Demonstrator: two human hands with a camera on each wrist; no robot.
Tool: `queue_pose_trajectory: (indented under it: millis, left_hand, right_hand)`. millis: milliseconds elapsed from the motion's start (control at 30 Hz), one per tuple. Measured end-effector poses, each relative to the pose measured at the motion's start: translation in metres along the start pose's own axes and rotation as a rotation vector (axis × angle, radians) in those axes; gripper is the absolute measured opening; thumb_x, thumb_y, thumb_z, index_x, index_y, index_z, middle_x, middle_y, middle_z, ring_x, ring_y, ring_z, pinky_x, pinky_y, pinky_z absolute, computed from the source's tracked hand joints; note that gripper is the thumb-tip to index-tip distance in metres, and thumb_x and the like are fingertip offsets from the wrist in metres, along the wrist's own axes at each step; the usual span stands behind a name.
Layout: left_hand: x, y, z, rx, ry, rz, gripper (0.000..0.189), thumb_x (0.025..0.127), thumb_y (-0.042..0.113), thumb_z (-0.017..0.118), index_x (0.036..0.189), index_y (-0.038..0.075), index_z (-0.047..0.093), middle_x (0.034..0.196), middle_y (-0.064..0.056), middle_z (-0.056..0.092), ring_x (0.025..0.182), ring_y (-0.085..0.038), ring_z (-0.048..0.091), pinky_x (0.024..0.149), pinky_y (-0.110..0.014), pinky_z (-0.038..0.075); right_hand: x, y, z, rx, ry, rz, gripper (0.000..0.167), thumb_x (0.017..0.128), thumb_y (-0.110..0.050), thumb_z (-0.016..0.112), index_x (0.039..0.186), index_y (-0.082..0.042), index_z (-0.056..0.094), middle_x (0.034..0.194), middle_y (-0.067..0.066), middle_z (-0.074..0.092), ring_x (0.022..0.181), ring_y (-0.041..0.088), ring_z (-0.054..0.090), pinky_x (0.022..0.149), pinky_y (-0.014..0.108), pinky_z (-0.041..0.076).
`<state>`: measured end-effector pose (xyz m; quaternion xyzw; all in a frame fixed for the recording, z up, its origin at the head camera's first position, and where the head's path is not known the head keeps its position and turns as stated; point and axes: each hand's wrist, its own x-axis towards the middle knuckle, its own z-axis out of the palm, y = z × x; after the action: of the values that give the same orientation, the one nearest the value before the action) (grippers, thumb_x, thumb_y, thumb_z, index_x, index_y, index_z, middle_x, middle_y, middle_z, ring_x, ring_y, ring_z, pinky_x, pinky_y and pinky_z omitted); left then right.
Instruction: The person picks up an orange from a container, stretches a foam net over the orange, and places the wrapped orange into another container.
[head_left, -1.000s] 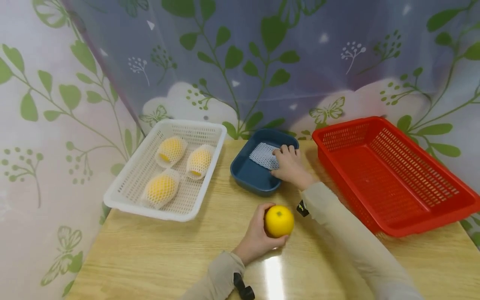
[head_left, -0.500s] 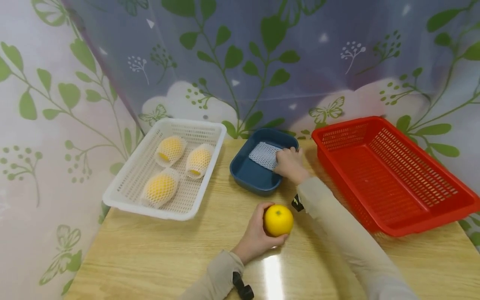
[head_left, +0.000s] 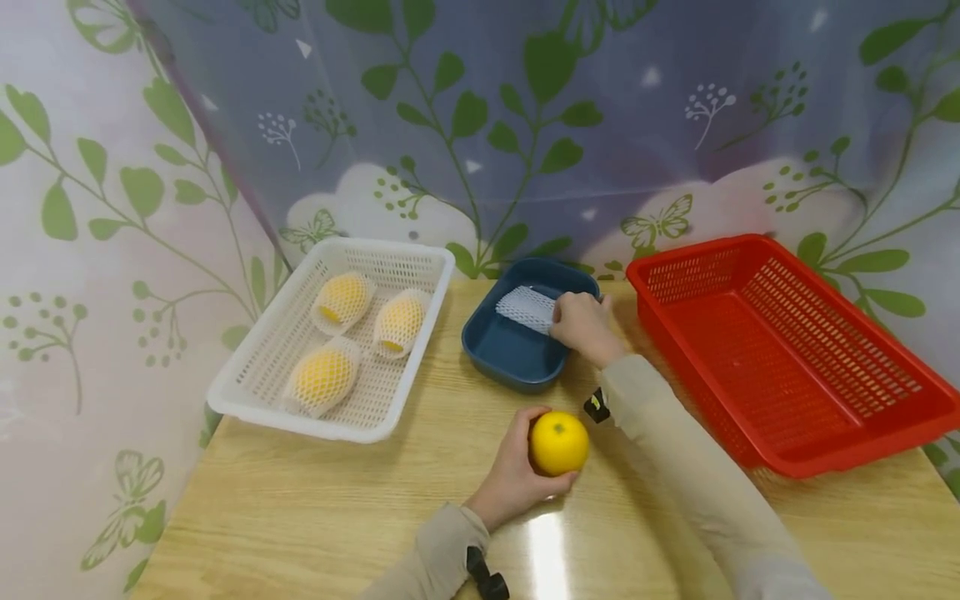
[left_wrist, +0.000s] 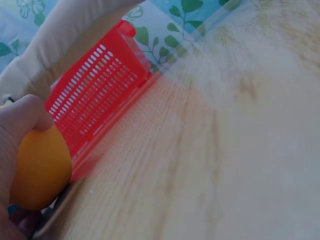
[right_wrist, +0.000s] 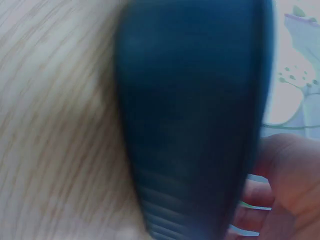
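In the head view my left hand (head_left: 513,479) grips a round yellow orange (head_left: 559,443) just above or on the table, thumb and fingers on either side. The left wrist view shows the orange (left_wrist: 42,170) partly covered by that hand. My right hand (head_left: 587,327) reaches over the right rim of a dark blue tub (head_left: 510,360). Its fingers pinch the right end of a white foam fruit net (head_left: 523,308) lying inside; the fingertips are hidden. From the right wrist, the tub's outer wall (right_wrist: 190,115) blocks the net from sight.
A white basket (head_left: 378,392) at the left holds three yellow fruits in foam nets, one being this netted fruit (head_left: 324,377). To the right stands a red basket (head_left: 787,367), close by the right forearm. A patterned curtain (head_left: 480,125) hangs behind the table.
My right fingers have closed in on the net's right end, and the net has bunched up narrower and rounder. The left hand and the orange stay in place.
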<state>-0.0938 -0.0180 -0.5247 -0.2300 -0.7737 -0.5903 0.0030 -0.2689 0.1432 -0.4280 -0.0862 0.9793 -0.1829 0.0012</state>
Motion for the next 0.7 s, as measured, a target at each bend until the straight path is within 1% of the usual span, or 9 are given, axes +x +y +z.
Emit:
queue_pose_trajectory:
  millis: [100,267,333,367,433,467,533,567,700]
  left_hand:
    - [0.000,0.001,0.000,0.001,-0.006,-0.011,0.082,0.071,0.018,0.087,0.138,0.017,0.039,0.133,-0.001,0.048,0.115,-0.018,0.053,0.099,-0.038,0.046]
    - [-0.001,0.004,-0.002,0.003,-0.026,-0.045,0.083,0.072,0.020,0.086,0.139,0.016,0.037,0.135,-0.001,0.045,0.116,-0.017,0.051,0.100,-0.038,0.045]
    - [-0.001,0.005,-0.002,0.006,-0.032,-0.054,0.084,0.072,0.020,0.086,0.140,0.015,0.036,0.135,-0.001,0.045,0.117,-0.017,0.051,0.100,-0.038,0.044]
    - [-0.001,0.005,-0.002,0.007,-0.035,-0.058,0.085,0.072,0.020,0.086,0.140,0.015,0.036,0.135,-0.001,0.044,0.116,-0.017,0.051,0.100,-0.038,0.044]
    - [0.000,0.005,-0.001,0.012,-0.041,-0.057,0.086,0.072,0.021,0.086,0.141,0.013,0.035,0.135,-0.001,0.044,0.116,-0.016,0.051,0.100,-0.038,0.044]
    - [0.000,0.005,-0.001,0.014,-0.042,-0.053,0.086,0.072,0.021,0.086,0.141,0.011,0.035,0.135,-0.001,0.044,0.116,-0.017,0.051,0.100,-0.038,0.044]
    - [0.001,0.004,-0.001,0.016,-0.047,-0.054,0.088,0.072,0.021,0.086,0.142,0.011,0.034,0.135,0.000,0.043,0.116,-0.016,0.050,0.099,-0.037,0.044]
    - [0.001,0.004,-0.001,0.015,-0.047,-0.051,0.088,0.071,0.020,0.086,0.142,0.011,0.034,0.135,0.000,0.043,0.115,-0.016,0.050,0.099,-0.037,0.044]
    - [0.001,0.003,-0.003,0.014,-0.051,-0.049,0.088,0.071,0.019,0.086,0.142,0.013,0.034,0.135,-0.001,0.044,0.115,-0.016,0.051,0.099,-0.036,0.045]
  right_hand:
    - [-0.007,-0.001,-0.009,0.094,0.039,0.021,0.009,0.080,-0.016,0.070,0.082,-0.007,0.068,0.082,0.009,0.067,0.086,0.033,0.058,0.093,0.060,0.024]
    - [-0.021,-0.002,-0.022,0.255,0.075,0.044,0.013,0.084,-0.019,0.071,0.087,-0.007,0.069,0.084,0.008,0.069,0.087,0.030,0.059,0.095,0.059,0.024]
    - [-0.027,-0.002,-0.028,0.311,0.083,0.044,0.014,0.086,-0.020,0.072,0.089,-0.007,0.069,0.085,0.009,0.069,0.086,0.029,0.059,0.095,0.057,0.027]
    - [-0.030,-0.002,-0.030,0.347,0.088,0.042,0.015,0.086,-0.020,0.072,0.091,-0.006,0.069,0.086,0.010,0.069,0.085,0.028,0.059,0.095,0.053,0.030]
    - [-0.037,0.000,-0.036,0.420,0.102,0.039,0.017,0.087,-0.019,0.071,0.094,-0.004,0.068,0.088,0.012,0.068,0.084,0.028,0.059,0.089,0.045,0.039]
    - [-0.041,0.000,-0.040,0.455,0.110,0.033,0.017,0.087,-0.018,0.071,0.095,-0.003,0.068,0.089,0.013,0.068,0.083,0.028,0.060,0.084,0.041,0.044]
    - [-0.048,0.001,-0.045,0.519,0.125,0.022,0.018,0.088,-0.016,0.071,0.097,-0.001,0.068,0.091,0.015,0.068,0.082,0.027,0.060,0.073,0.034,0.049]
    - [-0.052,0.001,-0.047,0.546,0.132,0.018,0.018,0.089,-0.016,0.071,0.097,-0.001,0.067,0.092,0.015,0.067,0.082,0.027,0.060,0.069,0.032,0.050]
    - [-0.071,-0.001,-0.056,0.623,0.155,-0.001,0.017,0.089,-0.015,0.072,0.098,-0.001,0.066,0.093,0.014,0.067,0.083,0.025,0.060,0.069,0.027,0.050]
